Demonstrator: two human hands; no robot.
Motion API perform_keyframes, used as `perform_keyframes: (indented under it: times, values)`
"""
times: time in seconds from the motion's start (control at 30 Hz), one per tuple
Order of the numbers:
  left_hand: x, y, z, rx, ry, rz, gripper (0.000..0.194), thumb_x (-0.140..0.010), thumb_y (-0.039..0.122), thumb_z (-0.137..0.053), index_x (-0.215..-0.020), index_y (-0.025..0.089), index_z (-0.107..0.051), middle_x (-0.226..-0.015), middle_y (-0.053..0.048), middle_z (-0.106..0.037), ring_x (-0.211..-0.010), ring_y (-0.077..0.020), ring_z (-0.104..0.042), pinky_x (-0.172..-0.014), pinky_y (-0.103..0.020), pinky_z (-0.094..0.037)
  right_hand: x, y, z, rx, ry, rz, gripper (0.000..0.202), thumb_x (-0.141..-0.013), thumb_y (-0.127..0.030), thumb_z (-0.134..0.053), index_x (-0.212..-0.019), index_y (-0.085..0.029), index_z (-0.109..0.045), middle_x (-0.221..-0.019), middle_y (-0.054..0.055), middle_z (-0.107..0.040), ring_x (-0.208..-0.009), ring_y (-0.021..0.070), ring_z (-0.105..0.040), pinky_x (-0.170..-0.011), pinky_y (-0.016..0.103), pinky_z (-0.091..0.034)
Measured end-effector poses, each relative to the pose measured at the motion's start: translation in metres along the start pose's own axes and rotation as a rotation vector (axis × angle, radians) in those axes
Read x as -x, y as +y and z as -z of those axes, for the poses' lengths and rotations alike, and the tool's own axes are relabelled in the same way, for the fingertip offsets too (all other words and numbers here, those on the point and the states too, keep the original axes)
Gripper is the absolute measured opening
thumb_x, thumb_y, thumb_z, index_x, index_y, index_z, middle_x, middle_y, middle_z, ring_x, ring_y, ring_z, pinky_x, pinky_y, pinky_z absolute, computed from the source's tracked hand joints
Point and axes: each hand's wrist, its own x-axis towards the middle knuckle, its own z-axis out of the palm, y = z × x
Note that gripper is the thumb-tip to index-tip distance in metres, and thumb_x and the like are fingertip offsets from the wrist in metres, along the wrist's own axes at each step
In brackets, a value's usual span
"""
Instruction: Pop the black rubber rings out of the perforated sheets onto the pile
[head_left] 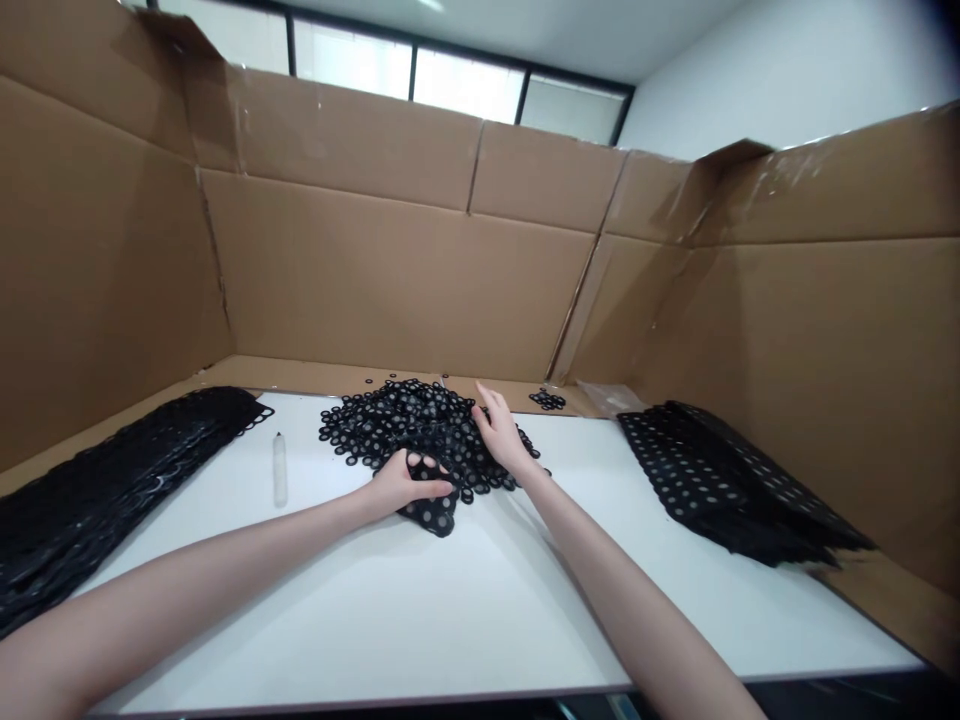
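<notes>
A heap of small black rings [405,410] lies on the white tabletop toward the back. My left hand [397,485] is closed on a crumpled piece of black perforated sheet [431,515], thumb on top, at the near side of the heap. Some of its fingers show through the holes. At the heap's right side, my right hand [502,435] is open, its fingers stretched out and pointing away from me. It is over or against the rings; whether it touches them I cannot tell.
A long stack of black perforated sheets [135,470] lies at the left, another stack [720,480] at the right. A clear tube with a dark tip [280,470] lies left of the heap. Several rings [547,399] sit apart behind. Cardboard walls [405,270] enclose the tabletop [450,620].
</notes>
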Motion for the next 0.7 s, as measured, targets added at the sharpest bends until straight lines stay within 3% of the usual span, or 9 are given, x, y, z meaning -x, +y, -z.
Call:
perform_keyframes:
  times: [0.13,0.27,0.43,0.6,0.7]
  values:
    - [-0.001,-0.002,0.0,-0.016,-0.019,0.003,0.034,-0.058,0.036,-0.077,-0.079,0.011,-0.066,-0.074,-0.005,-0.068,-0.072,-0.0184,-0.064,-0.07,-0.028,-0.05,0.015,0.003,0.01,0.011,-0.07,0.056,0.033,-0.088,-0.039,-0.038,-0.1,-0.023,-0.064,-0.106,0.009,-0.058,-0.104,0.0221,-0.053,-0.094,0.04,-0.039]
    - [-0.003,-0.003,0.001,-0.02,-0.011,-0.037,0.032,-0.061,0.037,-0.075,-0.079,0.012,-0.067,-0.077,-0.005,-0.069,-0.074,-0.0177,-0.063,-0.07,-0.027,-0.049,0.025,-0.02,0.023,-0.07,-0.077,0.093,0.033,-0.09,-0.039,-0.038,-0.088,-0.022,-0.066,-0.091,0.006,-0.063,-0.091,0.0198,-0.057,-0.085,0.036,-0.043]
    - [-0.004,-0.003,0.003,-0.122,0.009,-0.056,0.032,-0.061,0.04,-0.074,-0.072,0.011,-0.065,-0.067,-0.003,-0.066,-0.068,-0.0165,-0.06,-0.062,-0.025,-0.046,0.037,-0.065,0.017,-0.165,-0.358,0.24,0.024,-0.084,-0.039,-0.052,-0.076,-0.02,-0.063,-0.072,0.002,-0.063,-0.068,0.0141,-0.056,-0.067,0.027,-0.043]
    - [-0.005,-0.002,0.004,-0.074,0.001,-0.039,0.036,-0.059,0.036,-0.076,-0.082,0.013,-0.064,-0.08,-0.002,-0.067,-0.077,-0.0161,-0.06,-0.069,-0.024,-0.047,0.04,-0.066,0.012,-0.154,-0.233,0.157,0.02,-0.077,-0.035,-0.06,-0.066,-0.019,-0.059,-0.063,0.0,-0.06,-0.058,0.0125,-0.052,-0.059,0.026,-0.042]
    - [-0.006,-0.003,0.004,0.023,-0.05,0.057,0.036,-0.063,0.041,-0.072,-0.081,0.011,-0.062,-0.075,-0.003,-0.065,-0.066,-0.0146,-0.059,-0.059,-0.024,-0.047,0.037,-0.058,0.016,-0.17,-0.147,0.081,0.015,-0.076,-0.033,-0.061,-0.069,-0.019,-0.059,-0.065,0.001,-0.059,-0.061,0.0139,-0.052,-0.06,0.027,-0.044]
